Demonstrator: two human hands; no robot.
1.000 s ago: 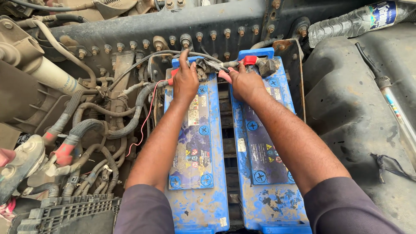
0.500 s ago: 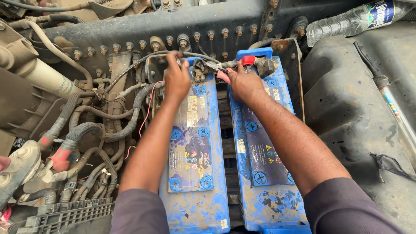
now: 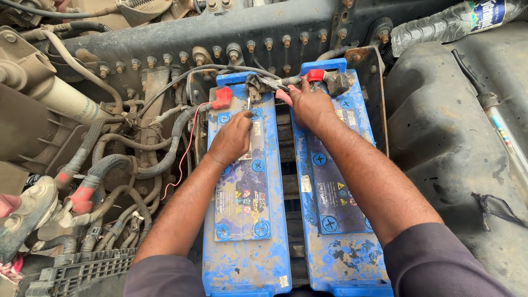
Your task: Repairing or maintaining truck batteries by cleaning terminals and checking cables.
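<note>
Two worn blue batteries lie side by side, the left battery [image 3: 247,231] and the right battery [image 3: 335,220]. My left hand [image 3: 231,137] rests on the top of the left battery and pinches a small thin metal piece [image 3: 248,103] that points up. My right hand [image 3: 309,104] lies at the far end of the right battery, its fingers on the dark cable clamp [image 3: 264,83] that links both batteries. A red terminal cap [image 3: 223,98] sits at the left battery's far corner, and another red cap [image 3: 315,75] just beyond my right hand.
A grey bolted frame rail [image 3: 247,33] runs across the back. Hoses and cables [image 3: 110,165] crowd the left side. A dark moulded cover [image 3: 456,137] fills the right, with a clear plastic bottle [image 3: 451,22] above it and a thin rod [image 3: 503,132] along it.
My left hand has drawn back from the far terminal toward me onto the battery top, uncovering the red cap. The view has shifted a little. My right hand stays at the clamp.
</note>
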